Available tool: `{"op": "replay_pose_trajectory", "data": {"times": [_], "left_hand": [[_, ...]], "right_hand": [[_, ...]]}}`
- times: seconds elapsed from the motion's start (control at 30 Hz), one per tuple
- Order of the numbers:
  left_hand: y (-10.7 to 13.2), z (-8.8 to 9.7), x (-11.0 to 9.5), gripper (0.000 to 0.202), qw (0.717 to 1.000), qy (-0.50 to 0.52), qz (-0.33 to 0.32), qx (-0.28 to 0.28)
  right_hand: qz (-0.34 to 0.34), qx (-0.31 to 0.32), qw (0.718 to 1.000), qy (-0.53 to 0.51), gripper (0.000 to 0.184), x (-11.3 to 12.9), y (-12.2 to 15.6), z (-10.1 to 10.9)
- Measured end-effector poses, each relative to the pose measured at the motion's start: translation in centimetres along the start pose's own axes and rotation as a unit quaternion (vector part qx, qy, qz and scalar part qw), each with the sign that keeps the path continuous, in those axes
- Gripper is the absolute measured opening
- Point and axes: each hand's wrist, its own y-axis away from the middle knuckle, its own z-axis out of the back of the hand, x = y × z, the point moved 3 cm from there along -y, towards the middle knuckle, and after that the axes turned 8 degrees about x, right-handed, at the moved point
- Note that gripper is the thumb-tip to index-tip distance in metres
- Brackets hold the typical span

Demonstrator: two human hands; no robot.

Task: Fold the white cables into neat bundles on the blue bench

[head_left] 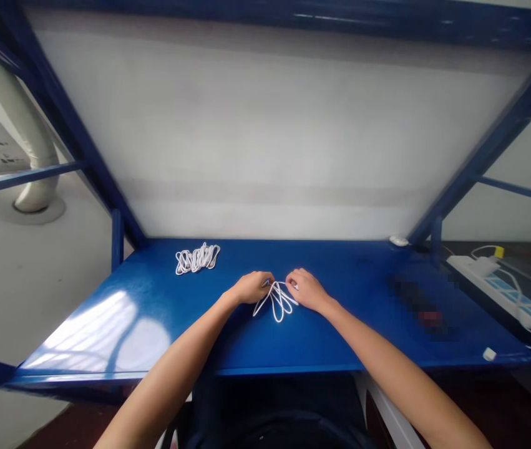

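Observation:
A white cable (277,301) lies in loose loops on the blue table (340,330), near its front middle. My left hand (252,287) pinches the cable's upper part from the left, and my right hand (306,290) pinches it from the right. My fingers hide the short stretch they grip. Farther back on the left lies a coiled bundle of white cable (197,258), apart from both hands.
A white power strip (503,293) with a yellow-tagged plug sits on a dark surface beyond the table's right edge. A pixelated patch (422,308) covers part of the tabletop. A blue metal frame (115,240) and a white panel (265,131) stand behind.

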Motion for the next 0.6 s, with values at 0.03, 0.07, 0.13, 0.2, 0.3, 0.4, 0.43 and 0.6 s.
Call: {"op": "replay_pose_trajectory", "data": {"times": [0.03, 0.07, 0.13, 0.2, 0.3, 0.4, 0.43, 0.6], "left_hand": [[0.1, 0.2, 0.1, 0.024, 1.000, 0.020, -0.008, -0.002], [0.2, 0.4, 0.2, 0.024, 0.999, 0.038, -0.013, -0.004], [0.4, 1.0, 0.7, 0.025, 0.998, 0.063, -0.010, -0.011], [0.5, 1.4, 1.4, 0.025, 0.997, 0.071, 0.015, -0.023], [0.5, 1.8, 2.5, 0.025, 0.995, 0.087, 0.039, -0.038], [0.4, 1.8, 3.4, 0.027, 0.993, 0.111, 0.022, -0.040], [0.3, 1.8, 3.6, 0.027, 0.992, 0.114, 0.013, -0.043], [0.6, 2.2, 5.1, 0.033, 0.987, 0.132, 0.047, -0.073]], "right_hand": [[-0.019, -0.002, 1.000, 0.005, 0.012, -0.4, 0.1, 0.1], [-0.042, -0.002, 0.999, 0.008, 0.013, -0.9, 0.1, 0.3], [-0.096, 0.007, 0.995, 0.003, 0.012, -2.2, 0.3, 0.8], [-0.151, 0.023, 0.988, -0.018, 0.009, -3.7, 0.6, 1.3], [-0.212, 0.045, 0.975, -0.042, 0.011, -5.6, 1.0, 2.2], [-0.249, 0.066, 0.965, -0.046, 0.014, -6.7, 1.3, 2.8], [-0.261, 0.078, 0.961, -0.055, 0.017, -7.0, 1.4, 2.9], [-0.304, 0.100, 0.945, -0.070, 0.029, -7.9, 2.0, 3.3]]}}
